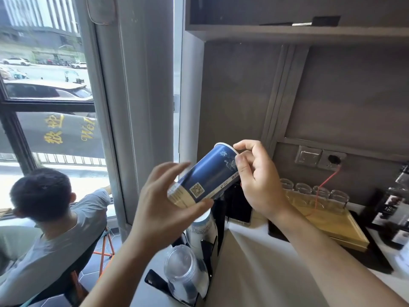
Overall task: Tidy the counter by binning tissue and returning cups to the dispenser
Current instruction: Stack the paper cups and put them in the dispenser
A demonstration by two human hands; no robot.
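Left hand [164, 196] grips the base end of a stack of dark blue paper cups [204, 176], fingers curled round it. The stack is held tilted in the air, long axis rising rightward. Right hand [254, 180] pinches the rim end. The black dispenser [200, 258] of white and clear cups stands directly below, at the white desk [265, 267] edge, nearer the left hand.

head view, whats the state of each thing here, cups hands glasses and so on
paper cups: nested stack, tilted, held in the air by both hands
left hand: grips the stack's base
right hand: pinches the top cup's rim
plastic cups: stacked in the dispenser's lower slot
white cups: stacked in the slot above
glasses: in a row on the tray
tray: flat on the counter
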